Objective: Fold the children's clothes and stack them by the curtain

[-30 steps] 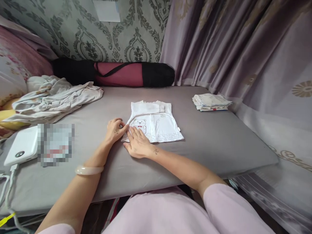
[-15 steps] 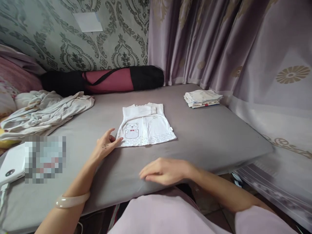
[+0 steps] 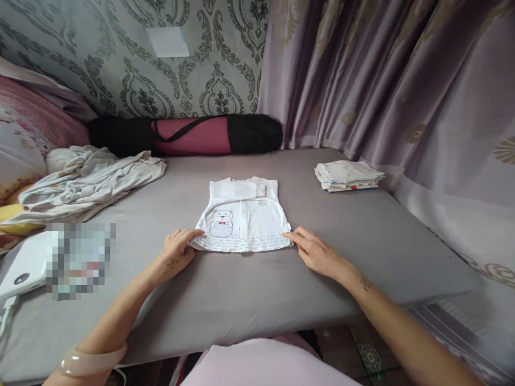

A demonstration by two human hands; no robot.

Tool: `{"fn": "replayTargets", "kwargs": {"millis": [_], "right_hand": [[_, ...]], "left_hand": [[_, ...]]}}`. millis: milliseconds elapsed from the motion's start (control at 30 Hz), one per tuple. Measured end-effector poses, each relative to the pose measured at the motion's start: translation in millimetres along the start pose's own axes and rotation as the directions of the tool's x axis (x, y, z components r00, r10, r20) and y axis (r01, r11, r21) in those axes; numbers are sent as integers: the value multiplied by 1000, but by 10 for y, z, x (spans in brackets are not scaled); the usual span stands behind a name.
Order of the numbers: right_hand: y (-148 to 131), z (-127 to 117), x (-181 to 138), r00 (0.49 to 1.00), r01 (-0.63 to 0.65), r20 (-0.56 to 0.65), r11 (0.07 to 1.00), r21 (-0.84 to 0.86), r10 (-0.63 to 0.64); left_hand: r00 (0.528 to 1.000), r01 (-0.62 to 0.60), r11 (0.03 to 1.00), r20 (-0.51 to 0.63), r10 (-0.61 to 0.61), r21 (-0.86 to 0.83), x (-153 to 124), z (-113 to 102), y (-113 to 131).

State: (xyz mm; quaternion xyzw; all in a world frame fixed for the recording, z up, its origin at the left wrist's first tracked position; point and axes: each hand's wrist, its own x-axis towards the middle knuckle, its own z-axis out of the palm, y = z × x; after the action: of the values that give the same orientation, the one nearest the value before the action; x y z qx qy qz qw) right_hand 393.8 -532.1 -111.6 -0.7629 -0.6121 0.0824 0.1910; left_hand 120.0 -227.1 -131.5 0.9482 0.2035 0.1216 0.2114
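Note:
A small white baby shirt (image 3: pixel 257 222) with a bear print lies front up on the grey sheet, its sleeves folded across the chest. At its lower left corner, my left hand (image 3: pixel 179 249) pinches the hem between thumb and fingers. My right hand (image 3: pixel 316 249) grips the opposite lower corner the same way, just below a small side tag. The hem bows slightly between the two hands. Both thumbs are partly hidden under the cloth.
A stack of folded clothes (image 3: pixel 348 176) sits at the back right. Crumpled cloth (image 3: pixel 96 179) lies at the left, with a white power bank (image 3: pixel 30 262) and its cable nearer me. A black and maroon bag (image 3: pixel 189 135) lines the wall. The bed's edge runs close to my body.
My right hand has moved from the bed's front edge up to the shirt's lower right corner and taken hold. My left hand has closed on the left corner. The view has shifted slightly.

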Motion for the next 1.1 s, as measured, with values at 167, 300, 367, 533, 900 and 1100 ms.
{"fn": "replayTargets", "kwargs": {"millis": [167,300,367,533,900,1100], "right_hand": [[112,13,80,999,22,-41,1000,-6,-23],[191,1,117,999,9,-41,996,92,-5],[203,-28,165,996,-9,-89,986,168,25],[199,-173,459,973,-84,-177,936,342,152],[586,-294,1493,907,-36,-336,840,541,255],[1001,-107,1931,885,-87,-322,799,595,336]], "left_hand": [[992,-106,979,-52,117,173,89,61,-96],[984,-168,985,-60,171,51,165,-39,-151],[986,-165,982,-40,162,-94,226,-115,-143],[999,35,866,35,-20,-499,500,-263,-49],[976,23,621,-118,-185,-784,1477,-126,-156],[955,53,526,-110,-274,-849,1858,48,-294]]}}
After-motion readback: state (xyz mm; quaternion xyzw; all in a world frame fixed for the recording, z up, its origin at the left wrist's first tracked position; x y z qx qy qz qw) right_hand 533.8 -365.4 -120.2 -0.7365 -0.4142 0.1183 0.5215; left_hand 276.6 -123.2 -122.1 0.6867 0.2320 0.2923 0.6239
